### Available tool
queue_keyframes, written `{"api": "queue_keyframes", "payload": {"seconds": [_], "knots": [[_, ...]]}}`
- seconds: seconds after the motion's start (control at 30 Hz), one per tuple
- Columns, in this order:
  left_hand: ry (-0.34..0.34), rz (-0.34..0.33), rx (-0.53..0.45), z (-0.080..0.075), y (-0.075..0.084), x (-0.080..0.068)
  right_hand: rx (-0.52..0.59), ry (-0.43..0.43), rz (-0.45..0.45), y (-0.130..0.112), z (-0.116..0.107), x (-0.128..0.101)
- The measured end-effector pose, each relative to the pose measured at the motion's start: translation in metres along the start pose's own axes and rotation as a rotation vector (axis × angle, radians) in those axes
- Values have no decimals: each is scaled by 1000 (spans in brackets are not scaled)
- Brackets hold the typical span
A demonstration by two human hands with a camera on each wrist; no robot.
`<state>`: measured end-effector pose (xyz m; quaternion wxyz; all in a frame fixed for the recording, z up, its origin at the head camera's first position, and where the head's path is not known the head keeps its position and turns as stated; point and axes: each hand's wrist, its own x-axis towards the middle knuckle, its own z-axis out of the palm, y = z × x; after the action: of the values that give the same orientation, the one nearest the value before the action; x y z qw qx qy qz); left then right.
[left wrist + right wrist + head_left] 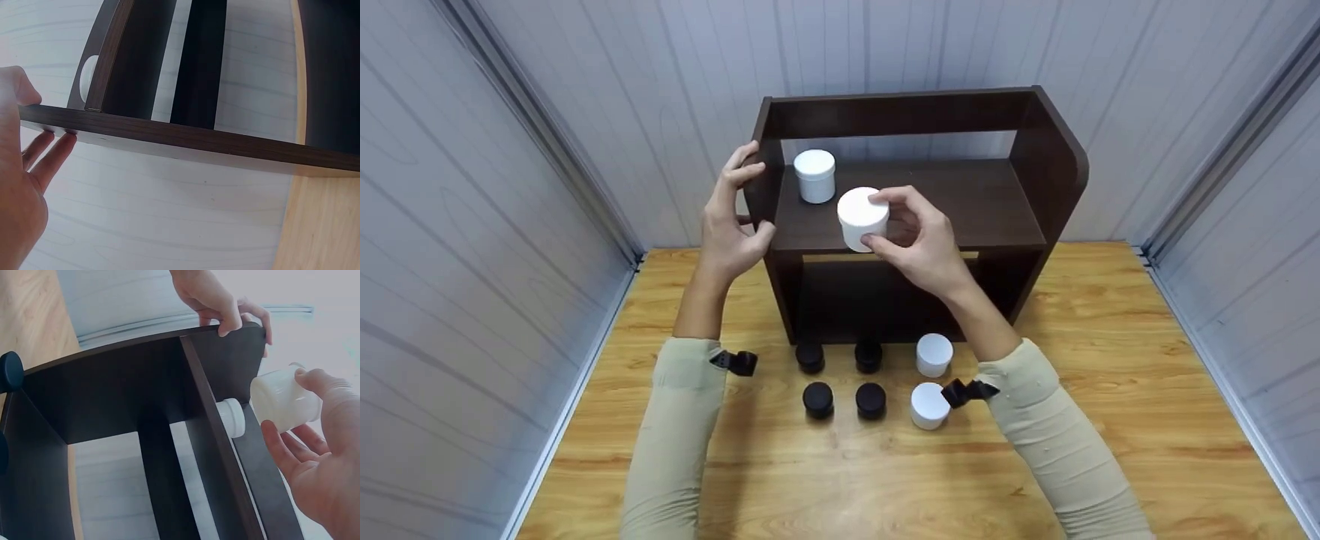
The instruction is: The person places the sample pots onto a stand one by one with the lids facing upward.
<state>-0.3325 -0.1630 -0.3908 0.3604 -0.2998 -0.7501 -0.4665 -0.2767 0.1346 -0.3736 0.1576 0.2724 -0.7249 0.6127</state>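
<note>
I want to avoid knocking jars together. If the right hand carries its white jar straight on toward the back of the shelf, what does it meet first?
Probably nothing: the right hand and its jar pass right of the standing jar, reaching the shelf's open back; depth is unclear.

Two arms in long sleeves, pale beige-khaki, snug knit-like fabric with soft wrinkles. Left sleeve (675, 420) pushed back from wrist, forearm bare; right sleeve (1057, 442) likewise. Small black camera mount (735, 362) strapped at left cuff, another black mount (967, 391) at right cuff. Left hand (727, 217), right hand (919, 240) bare: no gloves, rings, watch.
</note>
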Motion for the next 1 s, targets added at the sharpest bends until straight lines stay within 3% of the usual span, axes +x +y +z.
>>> {"api": "queue_keyframes", "payload": {"seconds": [0.3, 0.7, 1.0], "knots": [[10, 12, 1, -1, -1, -1, -18, 52, 21, 8, 19, 17], [-8, -9, -14, -9, -1, -2, -13, 5, 75, 13, 49, 29], [0, 0, -12, -10, -3, -3, -55, 10, 66, 17, 67, 33]]}}
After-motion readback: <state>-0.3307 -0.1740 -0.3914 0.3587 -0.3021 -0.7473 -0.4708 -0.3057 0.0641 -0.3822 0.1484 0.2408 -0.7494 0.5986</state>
